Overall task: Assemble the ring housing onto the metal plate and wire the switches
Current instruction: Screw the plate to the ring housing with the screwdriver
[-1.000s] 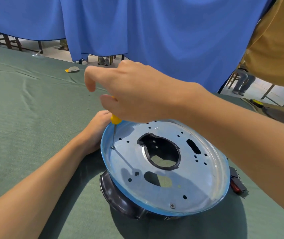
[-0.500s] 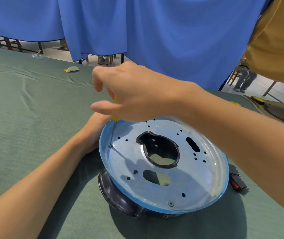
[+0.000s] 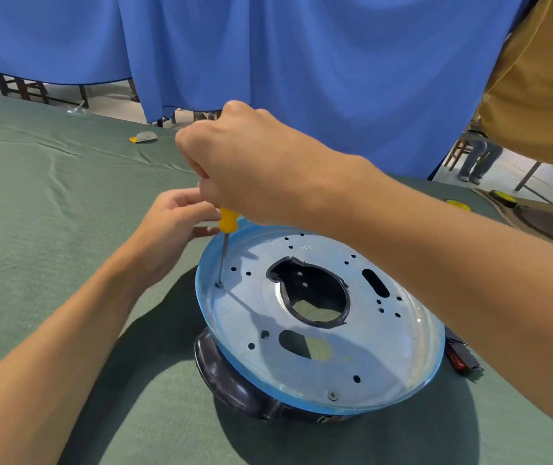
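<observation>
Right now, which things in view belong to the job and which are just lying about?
In the job: screwdriver, gripped by the right hand, tip on a screw; metal plate; black ring housing beneath it; left hand by its edge; red switch beside the plate.
Lying about: grey-and-yellow scrap far across the cloth; yellow-topped items at the right edge.
</observation>
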Demonstrator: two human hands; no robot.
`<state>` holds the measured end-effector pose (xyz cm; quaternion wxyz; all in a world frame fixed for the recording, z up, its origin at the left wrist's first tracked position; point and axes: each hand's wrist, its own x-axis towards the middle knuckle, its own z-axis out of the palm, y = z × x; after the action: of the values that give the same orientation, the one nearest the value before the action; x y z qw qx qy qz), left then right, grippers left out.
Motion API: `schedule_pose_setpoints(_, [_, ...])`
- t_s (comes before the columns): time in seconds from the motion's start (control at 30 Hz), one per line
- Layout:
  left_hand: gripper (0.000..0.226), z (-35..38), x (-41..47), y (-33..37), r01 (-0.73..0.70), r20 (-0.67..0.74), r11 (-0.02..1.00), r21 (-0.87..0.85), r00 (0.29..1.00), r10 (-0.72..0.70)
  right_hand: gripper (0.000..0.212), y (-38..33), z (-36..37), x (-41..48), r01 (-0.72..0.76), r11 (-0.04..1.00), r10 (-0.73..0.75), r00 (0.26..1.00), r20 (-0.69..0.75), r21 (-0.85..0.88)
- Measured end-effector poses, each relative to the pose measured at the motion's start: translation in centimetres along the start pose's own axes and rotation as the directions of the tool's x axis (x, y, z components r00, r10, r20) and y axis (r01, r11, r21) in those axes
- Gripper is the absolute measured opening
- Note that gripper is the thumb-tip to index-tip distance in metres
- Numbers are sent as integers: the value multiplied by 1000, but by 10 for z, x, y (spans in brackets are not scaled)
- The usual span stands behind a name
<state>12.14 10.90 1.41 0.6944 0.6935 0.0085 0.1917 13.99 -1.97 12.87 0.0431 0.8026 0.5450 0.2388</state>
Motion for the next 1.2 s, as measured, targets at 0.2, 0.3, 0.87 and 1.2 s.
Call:
schedule_pose_setpoints(0.2, [33, -41, -12, 14, -31, 489, 990, 138, 871, -41, 18, -6, -4, -7, -91, 987, 85, 995, -55, -134])
schedule_pose_setpoints(0.3, [46, -31, -13, 15, -81, 482, 963, 258, 874, -55, 6, -3, -1, -6, -137, 980, 132, 990, -44, -144])
schedule_pose_setpoints(0.87, [21, -29, -16, 23, -155, 483, 940, 303, 875, -11, 16, 8, -26, -3, -125, 953, 48, 962, 270, 275])
schedule_pose_setpoints(1.2, [15, -24, -15, 25, -106, 471, 962, 252, 882, -26, 41, 5, -16, 3, -74, 983, 43, 983, 179, 169])
